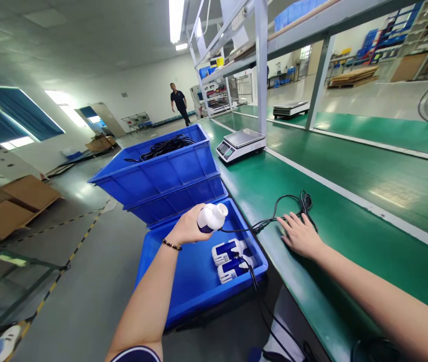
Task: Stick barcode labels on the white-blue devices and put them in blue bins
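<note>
My left hand [188,225] is closed around a white-and-blue corded device [212,217], a rounded body with a short neck, held above an open blue bin [184,281]. Two similar white-and-blue devices [232,260] lie side by side in that bin, with black cords trailing over its front edge. From the held device a black cord [274,217] runs over the table edge and ends in a loose coil. My right hand [300,234] rests palm down on the green tabletop [372,251], fingers spread beside the coil; whether they touch the cord I cannot tell.
Stacked blue bins [161,171] with black cables [169,147] stand behind the open bin. A weighing scale [242,145] sits on the table by a metal post [261,70]; a second scale [291,109] is farther back. A person [178,103] is walking in the background.
</note>
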`<act>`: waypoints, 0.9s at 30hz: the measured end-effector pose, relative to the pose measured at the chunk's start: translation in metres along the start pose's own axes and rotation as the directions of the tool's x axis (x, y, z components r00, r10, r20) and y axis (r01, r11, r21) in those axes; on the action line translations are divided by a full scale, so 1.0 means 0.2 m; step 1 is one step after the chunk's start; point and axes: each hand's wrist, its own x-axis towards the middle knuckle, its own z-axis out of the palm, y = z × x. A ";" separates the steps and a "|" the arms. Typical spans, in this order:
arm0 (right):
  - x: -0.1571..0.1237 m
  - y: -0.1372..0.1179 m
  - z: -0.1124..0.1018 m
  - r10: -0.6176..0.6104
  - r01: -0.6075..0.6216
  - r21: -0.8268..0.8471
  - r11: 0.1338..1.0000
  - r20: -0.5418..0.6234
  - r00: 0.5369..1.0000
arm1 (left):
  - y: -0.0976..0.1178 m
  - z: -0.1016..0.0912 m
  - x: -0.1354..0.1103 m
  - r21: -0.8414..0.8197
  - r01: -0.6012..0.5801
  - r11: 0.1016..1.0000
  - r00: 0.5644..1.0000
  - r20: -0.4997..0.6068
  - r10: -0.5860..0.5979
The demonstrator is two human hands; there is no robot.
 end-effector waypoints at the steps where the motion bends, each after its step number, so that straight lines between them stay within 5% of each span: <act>1: 0.03 -0.01 0.00 0.019 -0.018 -0.010 1.000 0.030 0.999 | -0.03 0.02 0.00 0.005 0.024 1.000 1.000 0.019 -0.025; 6: -0.02 -0.03 -0.06 0.112 -0.110 -0.021 0.994 0.262 0.959 | -0.23 0.21 0.11 0.062 0.159 0.985 0.974 0.151 -0.167; 12: -0.35 -0.27 -0.27 -0.114 -0.050 0.324 0.945 0.468 0.876 | -0.34 0.58 0.29 0.082 0.213 0.974 0.898 0.376 -0.228; 15: -0.39 -0.37 -0.29 -0.175 -0.016 0.482 0.876 0.349 0.921 | -0.32 0.73 0.36 0.071 0.217 0.974 0.860 0.459 -0.225; 18: -0.39 -0.38 -0.23 -0.182 0.123 0.349 0.929 0.140 0.973 | -0.28 0.79 0.39 0.043 0.209 0.977 0.825 0.529 -0.200; 21: -0.42 -0.35 -0.18 -0.202 0.157 0.306 0.939 0.122 0.972 | -0.26 0.80 0.40 0.005 0.164 0.986 0.811 0.569 -0.137; 27: -0.54 -0.23 -0.32 -0.163 0.140 0.303 0.943 0.052 0.985 | -0.25 0.88 0.42 0.057 0.112 0.992 0.923 0.363 -0.125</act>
